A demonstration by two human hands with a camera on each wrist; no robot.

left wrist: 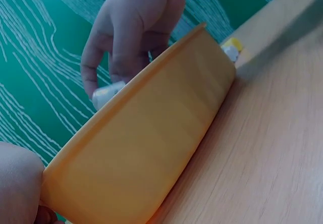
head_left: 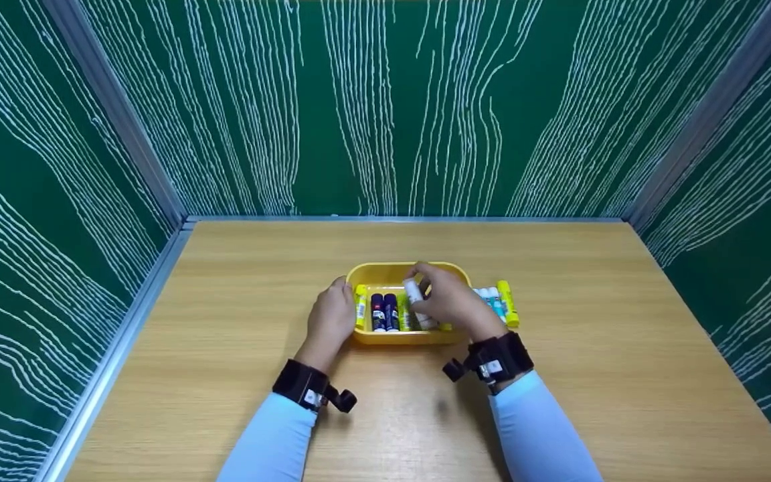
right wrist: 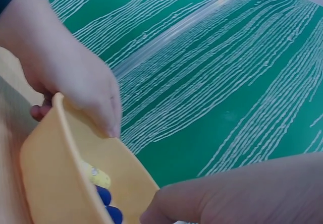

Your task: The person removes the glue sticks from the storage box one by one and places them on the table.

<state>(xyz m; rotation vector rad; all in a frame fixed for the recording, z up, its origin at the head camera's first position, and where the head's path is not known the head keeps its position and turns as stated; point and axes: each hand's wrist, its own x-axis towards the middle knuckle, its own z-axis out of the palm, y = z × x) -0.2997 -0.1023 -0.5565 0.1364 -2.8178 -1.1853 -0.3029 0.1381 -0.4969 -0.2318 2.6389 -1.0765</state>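
Observation:
A yellow plastic tray (head_left: 412,338) sits on the table with several glue sticks inside. My left hand (head_left: 332,311) grips its left end, the wall pinched between thumb and fingers, as the right wrist view also shows. Over the tray's right half, my right hand (head_left: 452,298) pinches a white glue stick (head_left: 413,291), tilted, its capped end up; in the left wrist view the white end (left wrist: 107,95) shows above the rim. A yellow stick (head_left: 361,306) lies at the tray's left, beside two dark blue sticks (head_left: 384,312). Right of those is a yellow-green stick (head_left: 404,313), partly hidden.
Just outside the tray's right end lie white-capped teal sticks (head_left: 494,302) and a yellow stick (head_left: 508,304). Green panels (head_left: 412,134) with white streaks stand behind the wooden table (head_left: 238,348) and at both sides, joined by grey metal posts (head_left: 118,100).

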